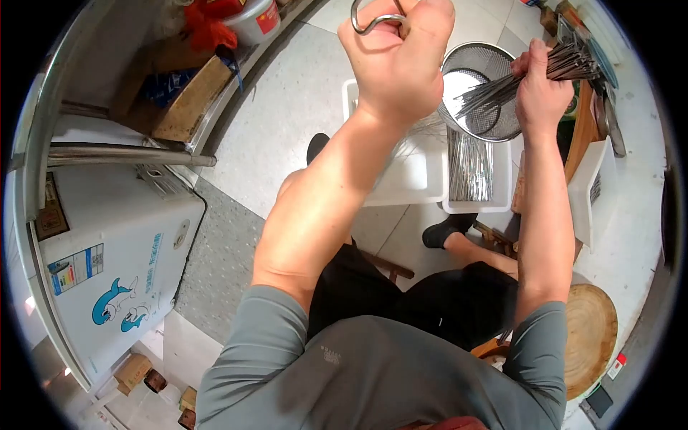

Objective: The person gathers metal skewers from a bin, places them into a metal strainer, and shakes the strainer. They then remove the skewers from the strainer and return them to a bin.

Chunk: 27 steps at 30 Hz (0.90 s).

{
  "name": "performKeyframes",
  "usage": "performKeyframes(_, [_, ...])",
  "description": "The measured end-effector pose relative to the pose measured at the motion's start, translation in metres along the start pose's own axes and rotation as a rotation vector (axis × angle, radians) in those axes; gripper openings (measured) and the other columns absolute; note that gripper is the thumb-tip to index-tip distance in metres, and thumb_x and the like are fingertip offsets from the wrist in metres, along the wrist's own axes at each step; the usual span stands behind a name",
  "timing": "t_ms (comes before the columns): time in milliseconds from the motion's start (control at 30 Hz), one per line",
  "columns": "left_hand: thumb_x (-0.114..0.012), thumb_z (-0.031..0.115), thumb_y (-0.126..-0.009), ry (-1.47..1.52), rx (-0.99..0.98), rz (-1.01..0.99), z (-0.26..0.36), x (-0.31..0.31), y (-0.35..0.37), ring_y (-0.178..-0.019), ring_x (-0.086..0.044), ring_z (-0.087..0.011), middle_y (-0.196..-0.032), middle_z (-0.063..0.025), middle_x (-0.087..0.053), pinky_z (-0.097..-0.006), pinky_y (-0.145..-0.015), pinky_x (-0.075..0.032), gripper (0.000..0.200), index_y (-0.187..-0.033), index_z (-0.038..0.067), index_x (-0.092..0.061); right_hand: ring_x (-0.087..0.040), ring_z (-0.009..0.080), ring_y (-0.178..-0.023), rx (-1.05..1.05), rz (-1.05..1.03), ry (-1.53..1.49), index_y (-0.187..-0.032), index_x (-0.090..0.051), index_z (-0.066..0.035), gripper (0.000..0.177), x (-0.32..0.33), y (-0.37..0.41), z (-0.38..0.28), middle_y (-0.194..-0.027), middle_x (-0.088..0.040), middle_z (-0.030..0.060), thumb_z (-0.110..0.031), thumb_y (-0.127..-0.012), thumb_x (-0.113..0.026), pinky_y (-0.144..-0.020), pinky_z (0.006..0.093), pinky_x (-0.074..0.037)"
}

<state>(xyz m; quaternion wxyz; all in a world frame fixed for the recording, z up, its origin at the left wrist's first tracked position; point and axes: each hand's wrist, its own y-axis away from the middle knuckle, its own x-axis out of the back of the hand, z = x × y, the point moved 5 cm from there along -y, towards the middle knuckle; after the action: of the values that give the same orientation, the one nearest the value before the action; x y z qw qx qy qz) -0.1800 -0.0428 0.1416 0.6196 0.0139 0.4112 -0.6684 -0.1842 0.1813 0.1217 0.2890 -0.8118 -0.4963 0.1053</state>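
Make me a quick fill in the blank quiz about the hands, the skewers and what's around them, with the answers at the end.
1. The hand gripping the bundle of skewers is the person's ____ one.
2. The left hand is closed on a curved rod made of ____.
3. Seen from above, the rim of the mesh strainer is ____ in shape.
4. More skewers lie in a tray coloured ____.

Missing words: right; metal; round; white.

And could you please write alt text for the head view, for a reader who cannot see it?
A person's right hand grips a bundle of thin metal sticks over a round metal mesh strainer; the left hand holds a curved metal loop. Nearby, a white rectangular tray holds more sticks.
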Motion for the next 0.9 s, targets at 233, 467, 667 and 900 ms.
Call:
performKeyframes(233, [-0.048, 0.012, -0.092, 0.137, 0.008, 0.085, -0.004, 0.003, -0.003, -0.043, -0.036, -0.0062, -0.049, 0.0003, -0.042, -0.0222, -0.041, -0.027, 0.037, -0.055, 0.008, -0.041, -0.049, 0.0111, -0.056, -0.015, -0.059, 0.053, -0.071, -0.054, -0.001, 0.028, 0.002, -0.004, -0.008, -0.061, -0.052, 0.0024, -0.020, -0.092, -0.058, -0.056, 0.0262, -0.042])
performKeyframes(467, [-0.052, 0.007, -0.087, 0.041, 0.177, 0.082, -0.011, 0.012, 0.007, -0.045, -0.036, -0.0050, -0.052, 0.0025, -0.045, -0.0214, -0.041, -0.027, 0.033, -0.055, 0.008, -0.043, -0.053, 0.0096, -0.056, -0.193, 0.008, -0.053, -0.066, -0.055, -0.002, 0.032, -0.004, 0.030, 0.034, -0.060, -0.057, 0.0020, -0.023, -0.089, -0.061, -0.055, 0.0242, -0.043])
performKeyframes(667, [-0.052, 0.011, -0.084, -0.227, 0.138, -0.025, -0.027, 0.026, 0.014, -0.038, -0.034, -0.0100, -0.044, -0.0028, -0.040, -0.0260, -0.038, -0.026, 0.035, -0.052, 0.005, -0.041, -0.060, 0.0121, -0.064, -0.246, -0.021, -0.024, -0.073, -0.059, 0.001, 0.020, -0.013, 0.062, 0.050, -0.072, -0.064, 0.0056, -0.014, -0.086, -0.064, -0.067, 0.0273, -0.049])
performKeyframes(900, [-0.050, 0.011, -0.085, -0.306, 0.210, -0.040, -0.041, 0.033, 0.023, -0.041, -0.036, -0.0095, -0.047, -0.0034, -0.042, -0.0250, -0.038, -0.026, 0.033, -0.054, 0.005, -0.041, -0.048, 0.0113, -0.055, -0.402, 0.113, -0.216, -0.076, -0.052, 0.000, 0.025, -0.014, 0.078, 0.073, -0.062, -0.050, 0.0029, -0.019, -0.092, -0.058, -0.053, 0.0262, -0.043])
